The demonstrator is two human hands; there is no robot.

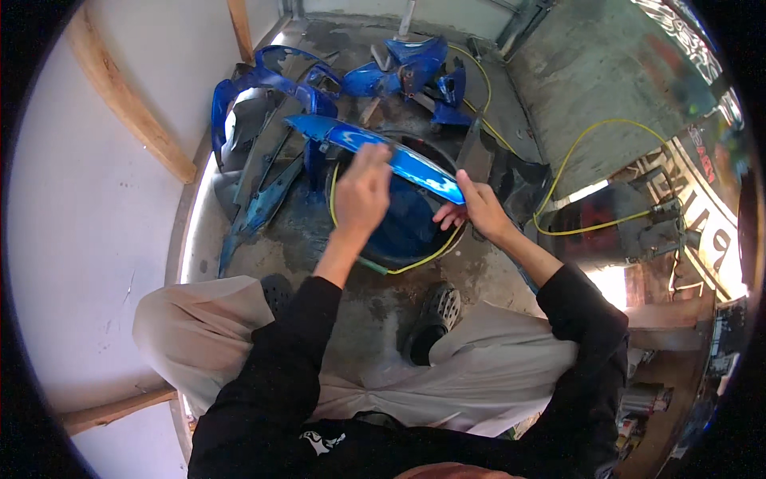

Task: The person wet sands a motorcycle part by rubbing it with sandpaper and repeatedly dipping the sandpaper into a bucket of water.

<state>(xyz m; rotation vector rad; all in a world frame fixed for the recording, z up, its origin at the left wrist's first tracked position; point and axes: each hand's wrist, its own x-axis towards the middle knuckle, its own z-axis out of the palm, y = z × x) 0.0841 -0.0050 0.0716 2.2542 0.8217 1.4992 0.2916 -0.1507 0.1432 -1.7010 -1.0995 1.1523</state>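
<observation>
Above a round dark tub (391, 249) with water in it, a long, glossy blue vehicle body panel (419, 172) is held at a slant. My right hand (481, 206) grips its right end, thumb on top and fingers underneath. Against the middle of the panel presses my left hand (363, 191), fingers bent together and a little blurred. Whatever may lie under those fingers is hidden. The panel's pointed left end reaches past my left hand, toward other blue parts.
Blue fairing pieces (399, 77) and a curved blue panel (275, 78) lie beyond the tub. A narrow dark-blue panel (267, 203) rests at left. The yellow hose (594, 230) loops across the floor and around the tub. A white wall (96, 223) stands on my left.
</observation>
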